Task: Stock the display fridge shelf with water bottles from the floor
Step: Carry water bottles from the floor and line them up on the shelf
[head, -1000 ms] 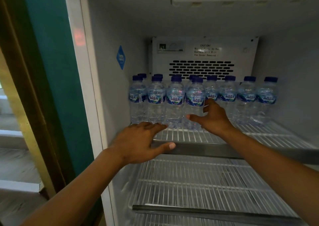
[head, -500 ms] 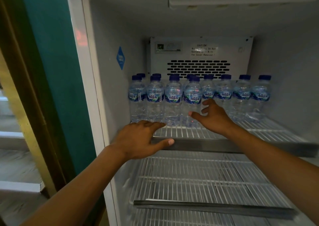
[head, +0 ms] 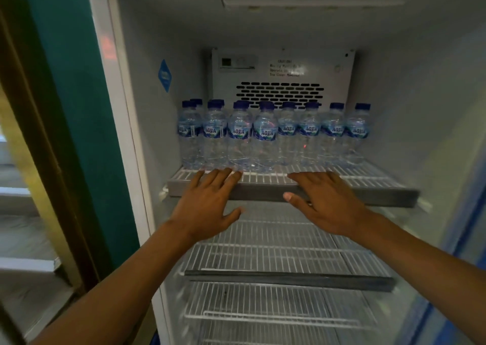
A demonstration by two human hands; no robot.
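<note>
Both hands, left hand [head: 207,207] and right hand [head: 326,202], are spread flat and empty at the top shelf [head: 289,194]; further water bottles [head: 265,136] are best set near the front edge (right side first).

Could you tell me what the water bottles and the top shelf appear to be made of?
Water bottles: clear, thin plastic by the look, ribbed and see-through, with blue caps and printed labels. Top shelf: white wire grid, probably coated metal, judging by its thin parallel rods; its front edge is a grey strip, metal or plastic, hard to tell.
</note>
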